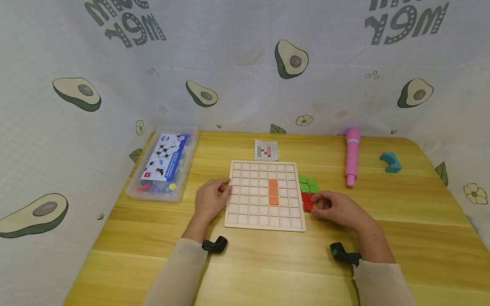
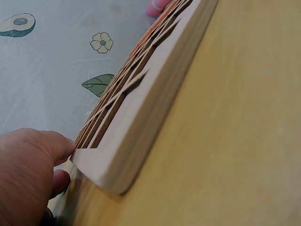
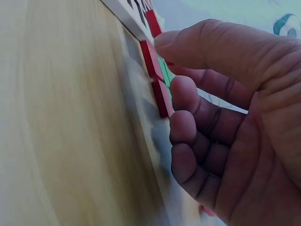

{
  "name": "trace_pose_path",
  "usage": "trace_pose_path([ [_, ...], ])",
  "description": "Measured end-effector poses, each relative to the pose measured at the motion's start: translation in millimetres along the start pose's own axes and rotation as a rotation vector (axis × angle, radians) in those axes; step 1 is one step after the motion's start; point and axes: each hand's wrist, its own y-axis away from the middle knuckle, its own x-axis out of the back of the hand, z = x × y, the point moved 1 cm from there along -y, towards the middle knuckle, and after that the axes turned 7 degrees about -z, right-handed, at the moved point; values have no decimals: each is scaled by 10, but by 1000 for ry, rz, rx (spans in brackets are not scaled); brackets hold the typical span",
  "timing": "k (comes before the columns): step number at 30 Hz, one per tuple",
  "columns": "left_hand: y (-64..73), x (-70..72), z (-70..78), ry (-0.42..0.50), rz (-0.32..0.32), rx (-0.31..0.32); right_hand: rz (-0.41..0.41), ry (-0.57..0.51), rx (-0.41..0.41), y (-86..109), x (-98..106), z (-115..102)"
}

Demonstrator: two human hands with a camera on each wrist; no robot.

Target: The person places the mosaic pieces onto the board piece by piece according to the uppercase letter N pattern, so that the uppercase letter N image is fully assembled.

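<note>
A square wooden grid board [image 1: 264, 228] lies on the table with three orange tiles [image 1: 273, 191] in one column. My left hand [image 1: 212, 197] rests at its left edge, thumb and fingertips touching the rim; the left wrist view shows the thumb [image 2: 51, 143] against the board's side. Right of the board, my right hand [image 1: 338, 207] pinches a red tile [image 1: 308, 206] between thumb and index finger. In the right wrist view that red tile [image 3: 154, 22] stands at the thumb tip, above other red tiles [image 3: 162, 98]. Several green tiles [image 1: 308, 184] lie just behind the red ones.
A small pattern card [image 1: 266, 150] lies behind the board. On the left is a clear plastic box [image 1: 174, 197] with a printed label and colourful pieces. A pink microphone-shaped toy [image 1: 351, 157] and a teal arch block [image 1: 391, 162] lie back right. Printed cloth hangs behind the table.
</note>
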Motion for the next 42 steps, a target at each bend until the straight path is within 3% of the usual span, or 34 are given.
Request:
trace_pose_path([
  [8, 3, -2, -8, 4, 5, 3, 43, 21, 77, -71, -84, -127],
  [22, 14, 20, 20, 6, 2, 5, 22, 78, 170, -146, -307, -357],
  [31, 12, 26, 23, 10, -7, 15, -27, 98, 156, -180, -452, -488],
  [42, 5, 9, 20, 6, 1, 8, 45, 197, 157, -241, -564, -527],
])
